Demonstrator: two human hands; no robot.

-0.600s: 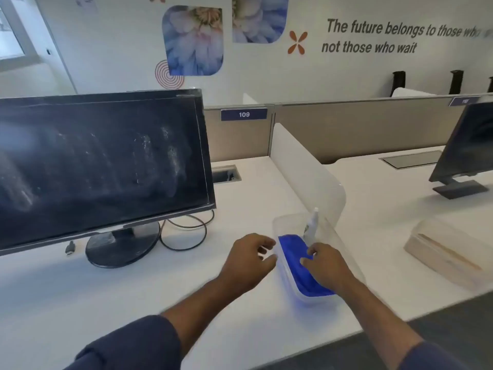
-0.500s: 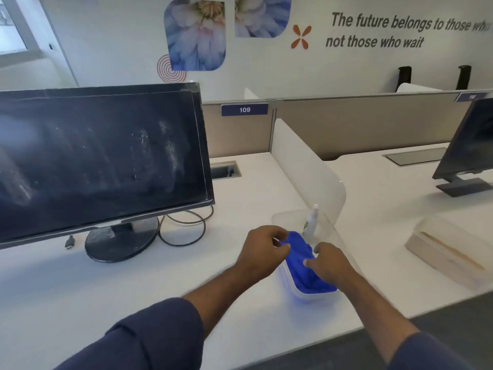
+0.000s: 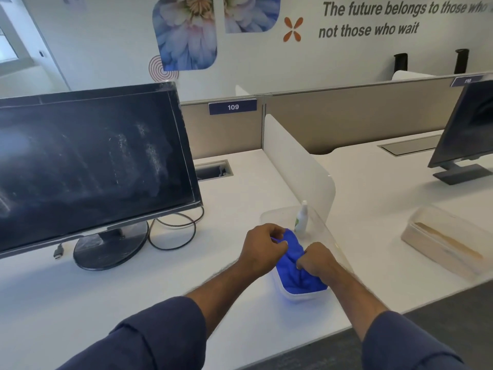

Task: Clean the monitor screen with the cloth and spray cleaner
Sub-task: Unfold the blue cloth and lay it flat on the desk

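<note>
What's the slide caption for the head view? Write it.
Both hands, left hand and right hand, grip the blue cloth in its clear container, smudged monitor waiting.

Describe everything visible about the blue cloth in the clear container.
The blue cloth is a vivid royal blue, soft and fleecy like microfibre, bunched into folds. It lies in the near end of a clear plastic container on the white desk, right of the dusty monitor. The left hand pinches its far edge and the right hand grips its middle, gathering it upward. A small white spray bottle stands upright behind it in the same container.
</note>
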